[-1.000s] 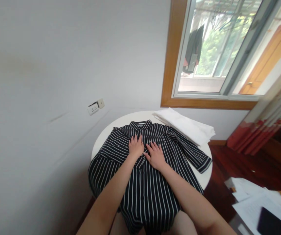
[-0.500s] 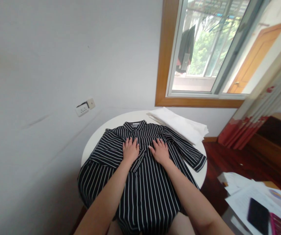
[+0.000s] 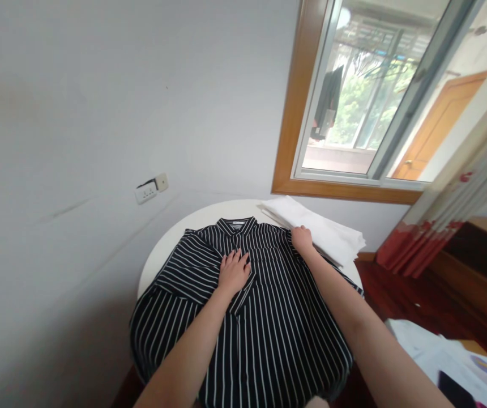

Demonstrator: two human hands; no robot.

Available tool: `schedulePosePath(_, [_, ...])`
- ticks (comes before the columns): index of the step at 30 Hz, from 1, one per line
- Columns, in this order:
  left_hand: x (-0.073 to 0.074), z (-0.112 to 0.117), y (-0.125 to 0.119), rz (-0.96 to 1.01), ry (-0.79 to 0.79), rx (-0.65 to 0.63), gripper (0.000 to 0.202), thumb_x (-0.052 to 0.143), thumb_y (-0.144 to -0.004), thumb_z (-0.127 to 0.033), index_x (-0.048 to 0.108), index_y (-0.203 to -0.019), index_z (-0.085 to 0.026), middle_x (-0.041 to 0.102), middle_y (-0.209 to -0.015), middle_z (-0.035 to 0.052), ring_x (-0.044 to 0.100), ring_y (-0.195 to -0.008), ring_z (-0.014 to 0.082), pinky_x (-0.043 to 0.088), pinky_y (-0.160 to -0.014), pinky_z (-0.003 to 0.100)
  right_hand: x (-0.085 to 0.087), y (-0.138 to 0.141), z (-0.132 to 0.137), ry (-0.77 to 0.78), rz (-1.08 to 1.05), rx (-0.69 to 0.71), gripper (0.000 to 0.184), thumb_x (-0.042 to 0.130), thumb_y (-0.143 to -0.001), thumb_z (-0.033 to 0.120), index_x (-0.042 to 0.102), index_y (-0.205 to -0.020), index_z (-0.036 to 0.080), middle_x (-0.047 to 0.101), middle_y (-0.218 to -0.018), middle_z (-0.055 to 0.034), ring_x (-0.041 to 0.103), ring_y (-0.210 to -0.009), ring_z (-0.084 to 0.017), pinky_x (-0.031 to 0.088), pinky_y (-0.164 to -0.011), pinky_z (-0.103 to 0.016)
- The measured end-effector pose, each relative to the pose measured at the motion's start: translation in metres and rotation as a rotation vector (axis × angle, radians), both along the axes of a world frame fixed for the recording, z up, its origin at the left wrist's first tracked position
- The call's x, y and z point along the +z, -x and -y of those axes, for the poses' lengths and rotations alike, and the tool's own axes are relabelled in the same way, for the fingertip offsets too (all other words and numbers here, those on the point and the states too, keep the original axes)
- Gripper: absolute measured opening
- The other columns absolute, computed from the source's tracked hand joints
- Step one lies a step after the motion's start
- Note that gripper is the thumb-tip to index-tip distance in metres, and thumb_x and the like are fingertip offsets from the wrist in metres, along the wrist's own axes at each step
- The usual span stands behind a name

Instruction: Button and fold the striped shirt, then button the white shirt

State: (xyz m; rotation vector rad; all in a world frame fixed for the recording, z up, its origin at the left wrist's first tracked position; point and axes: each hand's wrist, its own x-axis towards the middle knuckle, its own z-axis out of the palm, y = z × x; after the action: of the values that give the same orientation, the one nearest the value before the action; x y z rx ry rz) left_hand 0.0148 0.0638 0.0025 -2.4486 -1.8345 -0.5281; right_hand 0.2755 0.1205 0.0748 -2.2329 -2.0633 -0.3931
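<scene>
A black shirt with white stripes [image 3: 269, 294] lies spread on a round white table [image 3: 152, 263], collar towards the wall and lower part over the near edge. The sleeve on the left is folded across its front. My left hand [image 3: 234, 272] rests flat on the chest beside the button line, fingers stretched out. My right hand [image 3: 302, 239] is at the shirt's right shoulder, fingers curled in on the cloth at the top of that sleeve. Its fingertips are partly hidden. Beside it lies a folded white cloth [image 3: 322, 226].
A wall socket [image 3: 145, 192] is left of the table, on the wall behind it. A wood-framed window [image 3: 281, 153] and a curtain [image 3: 424, 226] are at the right. Papers [image 3: 430, 351] and a dark phone [image 3: 453, 391] lie at the lower right.
My right hand has moved from lying flat on the chest, up and right to the shoulder, and its fingers have curled in. My left hand stays on the chest. The view has shifted slightly.
</scene>
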Motion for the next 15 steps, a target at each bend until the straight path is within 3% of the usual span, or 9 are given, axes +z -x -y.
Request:
schedulePosePath(11, [0.003,0.004,-0.001,0.019,-0.004,0.001,0.047,0.030,-0.090,-0.042,0.047,-0.132,-0.028,0.040,-0.143,0.0032,0.030,-0.134,0.0243,0.018,-0.111,0.047,-0.013,0.008,-0.020,0.003,0.055,-0.056,0.035,0.035,-0.087,0.010,0.068,-0.099,0.010,0.062,-0.103,-0.0224,0.050,-0.104,-0.030,0.030,-0.083,-0.041])
schedulePosePath(15, [0.003,0.004,-0.001,0.020,-0.007,0.006,0.046,0.031,-0.089,-0.042,0.048,-0.131,-0.029,0.041,-0.142,0.0032,0.031,-0.133,0.0242,0.019,-0.111,0.047,-0.009,0.006,-0.021,-0.034,0.065,-0.030,0.036,0.031,-0.090,0.012,0.064,-0.103,0.011,0.059,-0.110,-0.0217,0.049,-0.108,-0.029,0.029,-0.086,-0.040])
